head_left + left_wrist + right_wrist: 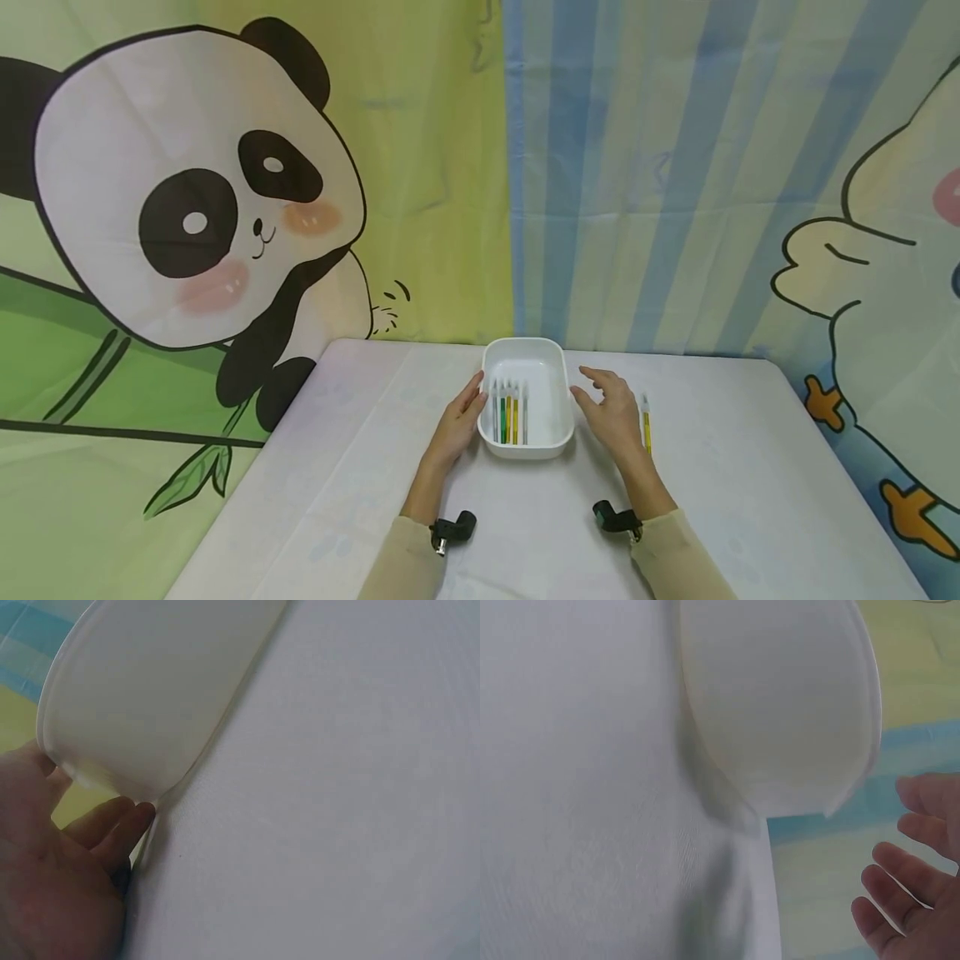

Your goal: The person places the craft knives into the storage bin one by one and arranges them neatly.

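Observation:
A white rectangular tray (551, 408) stands on the table with several slim pens (515, 421) side by side along its left half, coloured grey, green and yellow, with pale tips pointing away. Along the tray's left wall rests my left hand (453, 427). In the left wrist view, fingers of the left hand (64, 862) touch the tray's outer side near the rim and lower edge. My right hand (615, 421) hovers just off the right wall, thumb and fingers spread, holding nothing. Beside it on the right lies one yellow pen (647, 429), partly hidden by the wrist.
The table (750, 467) has a pale cover and ends behind the tray. A printed curtain (600, 167) with a panda and blue stripes hangs behind it. Each wrist wears a small black camera (453, 527).

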Motion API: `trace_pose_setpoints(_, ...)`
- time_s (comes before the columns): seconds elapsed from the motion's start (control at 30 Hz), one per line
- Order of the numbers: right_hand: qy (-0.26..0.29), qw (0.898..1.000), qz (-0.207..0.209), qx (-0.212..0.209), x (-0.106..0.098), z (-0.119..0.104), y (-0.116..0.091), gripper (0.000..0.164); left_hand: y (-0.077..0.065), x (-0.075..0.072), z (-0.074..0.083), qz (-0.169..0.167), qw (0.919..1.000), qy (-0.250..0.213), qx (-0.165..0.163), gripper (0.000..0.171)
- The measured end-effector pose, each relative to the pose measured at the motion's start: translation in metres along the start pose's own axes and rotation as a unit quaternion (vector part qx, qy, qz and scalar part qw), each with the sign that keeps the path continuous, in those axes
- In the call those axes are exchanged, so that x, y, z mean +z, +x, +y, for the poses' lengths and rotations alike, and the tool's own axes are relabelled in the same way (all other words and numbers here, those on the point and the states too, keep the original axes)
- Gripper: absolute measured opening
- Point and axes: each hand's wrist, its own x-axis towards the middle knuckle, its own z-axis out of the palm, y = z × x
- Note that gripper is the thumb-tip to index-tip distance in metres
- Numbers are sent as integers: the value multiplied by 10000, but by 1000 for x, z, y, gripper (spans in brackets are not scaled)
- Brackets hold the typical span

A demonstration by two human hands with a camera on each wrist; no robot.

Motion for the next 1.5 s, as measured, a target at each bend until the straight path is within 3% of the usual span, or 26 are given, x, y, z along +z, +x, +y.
trace_pose_setpoints(0.77, -326, 9979, 34, 551, -28, 40, 2, 45, -1, 0, -1, -3, 9999, -79, -67, 52)
trace_pose_setpoints(1.5, -389, 9895, -475, 1306, -49, 61, -1, 48, 0, 0, -2, 34, 10000, -69, -28, 51)
